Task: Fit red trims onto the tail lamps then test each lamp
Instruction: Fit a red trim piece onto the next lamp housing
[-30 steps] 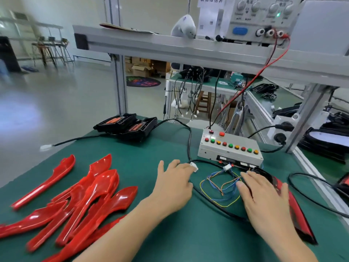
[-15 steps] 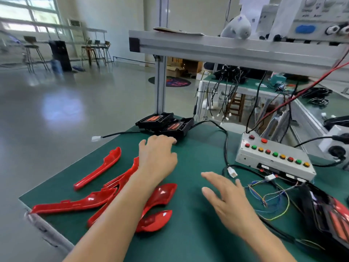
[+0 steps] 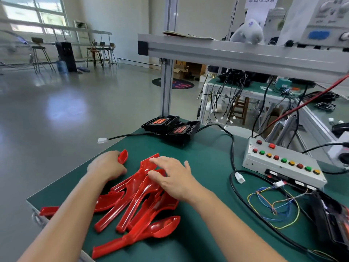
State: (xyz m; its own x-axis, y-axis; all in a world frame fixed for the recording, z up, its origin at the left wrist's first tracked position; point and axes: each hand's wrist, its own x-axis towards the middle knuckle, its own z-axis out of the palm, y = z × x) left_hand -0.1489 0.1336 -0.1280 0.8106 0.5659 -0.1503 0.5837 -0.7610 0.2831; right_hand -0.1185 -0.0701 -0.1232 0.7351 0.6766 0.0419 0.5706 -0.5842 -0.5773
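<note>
Both hands have come over to the pile of red trims (image 3: 136, 201) since half a second ago, when the left hovered near the black lamps and the right hung over bare mat. Now the left hand (image 3: 107, 165) sits at the far left edge of the pile, knuckles up, fingers curled round the rounded end of one red trim (image 3: 123, 156) that sticks up past them. The right hand (image 3: 172, 175) lies palm down on top of the heap, fingers spread and fairly straight, fingertips touching the upper trims without closing on any. Both forearms reach in from the lower edge, the left crossing over the near trims. The trims lie jumbled and overlapping on the green mat (image 3: 204, 167) near its left front corner. Two black tail lamps (image 3: 170, 127) rest side by side at the far edge of the mat, well apart from the hands. To the right stands a grey button box (image 3: 279, 165), with a loose white connector (image 3: 239, 177) and coloured wires (image 3: 273, 207) beside it.
</note>
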